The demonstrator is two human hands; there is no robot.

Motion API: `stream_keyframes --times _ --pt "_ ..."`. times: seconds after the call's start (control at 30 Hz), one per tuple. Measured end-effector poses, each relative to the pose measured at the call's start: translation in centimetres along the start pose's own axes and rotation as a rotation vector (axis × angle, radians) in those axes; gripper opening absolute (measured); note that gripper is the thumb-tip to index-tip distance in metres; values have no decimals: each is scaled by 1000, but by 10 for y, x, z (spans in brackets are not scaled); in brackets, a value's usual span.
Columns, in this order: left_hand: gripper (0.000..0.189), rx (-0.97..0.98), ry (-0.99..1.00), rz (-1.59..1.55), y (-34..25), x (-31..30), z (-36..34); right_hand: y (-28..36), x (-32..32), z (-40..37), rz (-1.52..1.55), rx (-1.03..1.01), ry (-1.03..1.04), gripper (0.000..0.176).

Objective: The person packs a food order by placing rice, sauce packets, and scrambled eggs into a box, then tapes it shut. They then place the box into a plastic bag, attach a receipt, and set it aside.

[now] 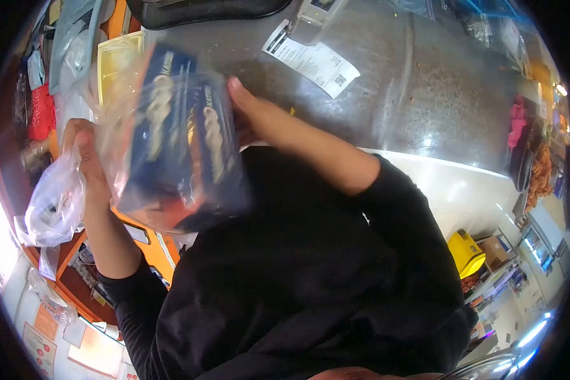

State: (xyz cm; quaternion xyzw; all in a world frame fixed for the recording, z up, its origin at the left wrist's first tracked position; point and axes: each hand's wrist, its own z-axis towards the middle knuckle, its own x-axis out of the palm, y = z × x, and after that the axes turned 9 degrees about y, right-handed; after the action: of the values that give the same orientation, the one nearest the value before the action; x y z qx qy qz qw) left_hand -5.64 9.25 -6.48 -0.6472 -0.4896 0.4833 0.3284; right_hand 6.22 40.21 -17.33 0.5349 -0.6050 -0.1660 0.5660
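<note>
Two dark blue boxes [212, 120] with pale lettering stand side by side inside a clear plastic bag [121, 136], tilted and blurred by motion in front of my chest. My left hand [82, 142] is closed round the bag's gathered plastic at the left, and the white loop of a bag handle [54, 199] hangs below the wrist. At the boxes' right side is my right hand [247, 111], its thumb upright along the edge and the other fingers mostly hidden behind. Some orange shows through the plastic near the bottom of the boxes.
On the metal counter [386, 95] lie a printed receipt [313, 60] and a grey device [316, 19]. A black tray-like object [209, 11] sits at the back. Yellow containers [117, 63] stand behind the bag. A yellow box [465, 253] is at the right.
</note>
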Motion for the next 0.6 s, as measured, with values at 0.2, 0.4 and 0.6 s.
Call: stream_keyframes --times 0.2,0.4,0.6 --pt "41 238 78 360 13 86 -39 8 -79 -38 -1415 -244 -980 27" --pt "37 479 112 785 19 127 -19 7 -102 -24 -1159 246 -855 32" --pt "26 -94 365 218 5 112 -14 35 -77 -47 -577 59 -557 29"
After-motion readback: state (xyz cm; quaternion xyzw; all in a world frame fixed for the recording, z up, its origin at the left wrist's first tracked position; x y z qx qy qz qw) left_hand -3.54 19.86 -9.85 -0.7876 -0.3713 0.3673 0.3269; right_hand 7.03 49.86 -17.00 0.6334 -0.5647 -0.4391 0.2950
